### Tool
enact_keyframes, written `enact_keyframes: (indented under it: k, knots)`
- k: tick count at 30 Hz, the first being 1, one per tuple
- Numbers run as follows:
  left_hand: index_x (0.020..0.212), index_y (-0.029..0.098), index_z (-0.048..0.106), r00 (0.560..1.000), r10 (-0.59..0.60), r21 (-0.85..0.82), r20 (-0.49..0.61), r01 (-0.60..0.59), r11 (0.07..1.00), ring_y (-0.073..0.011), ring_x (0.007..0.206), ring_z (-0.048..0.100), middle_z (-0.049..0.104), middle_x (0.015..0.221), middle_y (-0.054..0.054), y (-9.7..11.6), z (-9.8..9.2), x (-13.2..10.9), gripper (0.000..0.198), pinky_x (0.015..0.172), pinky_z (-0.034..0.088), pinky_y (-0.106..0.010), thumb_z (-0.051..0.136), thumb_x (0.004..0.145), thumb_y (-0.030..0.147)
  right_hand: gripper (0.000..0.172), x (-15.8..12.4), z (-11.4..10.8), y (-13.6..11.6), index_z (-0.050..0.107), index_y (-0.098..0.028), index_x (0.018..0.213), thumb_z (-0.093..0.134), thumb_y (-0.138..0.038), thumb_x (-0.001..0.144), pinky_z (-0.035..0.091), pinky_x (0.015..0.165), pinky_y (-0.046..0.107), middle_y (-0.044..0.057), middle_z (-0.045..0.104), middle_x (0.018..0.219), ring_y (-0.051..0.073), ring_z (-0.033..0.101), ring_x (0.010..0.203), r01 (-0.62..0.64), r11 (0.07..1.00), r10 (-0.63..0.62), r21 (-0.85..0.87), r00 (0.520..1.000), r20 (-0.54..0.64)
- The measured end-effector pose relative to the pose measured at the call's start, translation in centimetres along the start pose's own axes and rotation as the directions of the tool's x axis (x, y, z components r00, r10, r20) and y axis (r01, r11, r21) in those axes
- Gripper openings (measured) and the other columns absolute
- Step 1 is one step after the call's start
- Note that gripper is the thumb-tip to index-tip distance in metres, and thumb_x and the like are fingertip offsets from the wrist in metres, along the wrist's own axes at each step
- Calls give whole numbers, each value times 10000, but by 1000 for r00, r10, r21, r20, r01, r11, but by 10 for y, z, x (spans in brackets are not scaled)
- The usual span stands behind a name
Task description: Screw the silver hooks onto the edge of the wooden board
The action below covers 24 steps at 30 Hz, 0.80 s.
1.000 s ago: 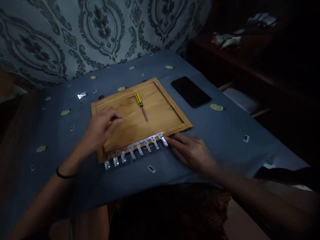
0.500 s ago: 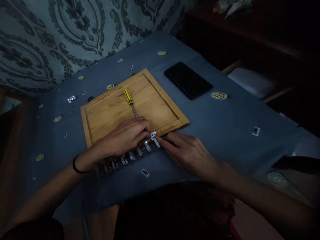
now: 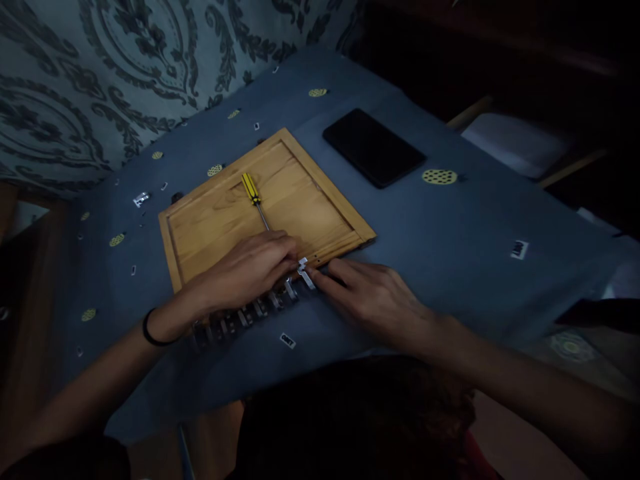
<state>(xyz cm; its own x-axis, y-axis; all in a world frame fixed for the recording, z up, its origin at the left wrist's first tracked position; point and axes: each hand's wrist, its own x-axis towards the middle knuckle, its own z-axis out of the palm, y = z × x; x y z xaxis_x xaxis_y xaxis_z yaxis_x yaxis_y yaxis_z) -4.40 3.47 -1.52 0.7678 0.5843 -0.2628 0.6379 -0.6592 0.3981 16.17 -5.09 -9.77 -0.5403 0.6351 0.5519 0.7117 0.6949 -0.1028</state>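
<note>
Metal hooks run just nearer than the left hand, its fingertips bunched by the end hook, which the right hand's extended index finger touches; whether either pinches is unclear. Beyond, a wooden board bears a screwdriver; a phone lies past the right hand.

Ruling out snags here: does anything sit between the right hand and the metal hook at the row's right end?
Nothing visible: the right hand has its index fingertip at the metal hook. The left hand is on the hook's other side; the screwdriver lies farther back on the wooden board.
</note>
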Motion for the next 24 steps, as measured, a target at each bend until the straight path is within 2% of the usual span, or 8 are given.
enact_keyframes:
  k: [8,16,24]
  knots:
    - [850,205,528,1000,-2,58,10,1,998,-198,865,614,639,892,-23,3,1,2,177,740,430,-316,526,1022,245,225,1,0,-1,652,-109,1127,476,-83,990,442,606,277,4,608,726,136,569,647,6,1000,-6,-6,999,-31]
    - [882,208,565,999,-31,79,27,29,996,-204,852,629,652,893,-30,5,-1,4,170,756,459,-331,506,1018,291,219,0,1,0,654,-114,1126,498,-85,974,444,592,287,14,611,745,149,575,673,5,1000,-5,-7,1000,-2]
    - [780,202,551,994,-101,-3,48,101,995,-171,746,597,626,784,-1,3,0,8,227,681,418,-299,546,997,266,222,0,2,-1,655,-108,1128,496,-82,975,423,592,293,15,608,744,152,561,667,6,1000,-6,-3,1000,-8]
